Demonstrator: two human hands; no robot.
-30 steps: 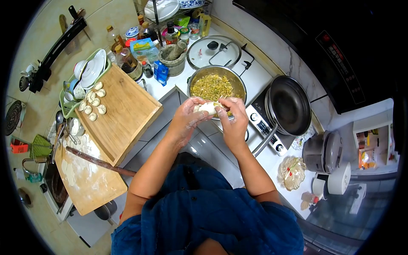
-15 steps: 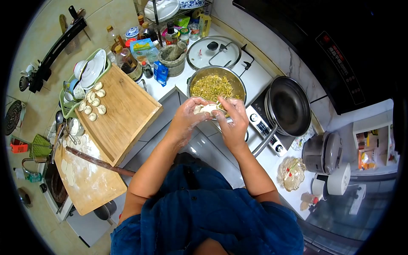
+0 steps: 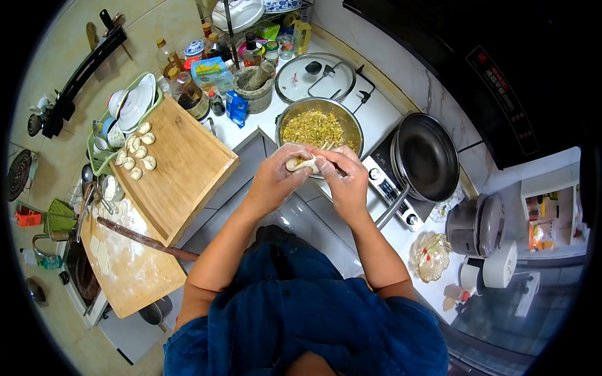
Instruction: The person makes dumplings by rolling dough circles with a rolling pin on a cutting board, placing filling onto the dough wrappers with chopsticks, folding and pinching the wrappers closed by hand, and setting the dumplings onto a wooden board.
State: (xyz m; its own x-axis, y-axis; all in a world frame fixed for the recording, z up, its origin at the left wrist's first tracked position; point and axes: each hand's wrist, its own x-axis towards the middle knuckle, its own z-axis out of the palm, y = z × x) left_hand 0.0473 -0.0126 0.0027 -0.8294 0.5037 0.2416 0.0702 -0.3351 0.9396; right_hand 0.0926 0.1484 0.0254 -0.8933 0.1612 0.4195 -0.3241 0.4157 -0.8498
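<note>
In the head view, a white dumpling (image 3: 303,165) is gripped between the floured fingers of the left hand (image 3: 274,175) and the right hand (image 3: 348,183), at the near side of a metal bowl (image 3: 358,128) of chopped filling (image 3: 311,127). Shaped dumplings (image 3: 141,152) are grouped on a wooden tray (image 3: 188,156) to the left.

The left hand (image 3: 274,178) and right hand (image 3: 345,182) hide parts of the dough piece (image 3: 305,165) and of the steel bowl (image 3: 353,125) at its six o'clock. At eleven, the top edge cuts a white plate (image 3: 246,14); at two, the hood panel (image 3: 501,94) bears print too small to read.
</note>
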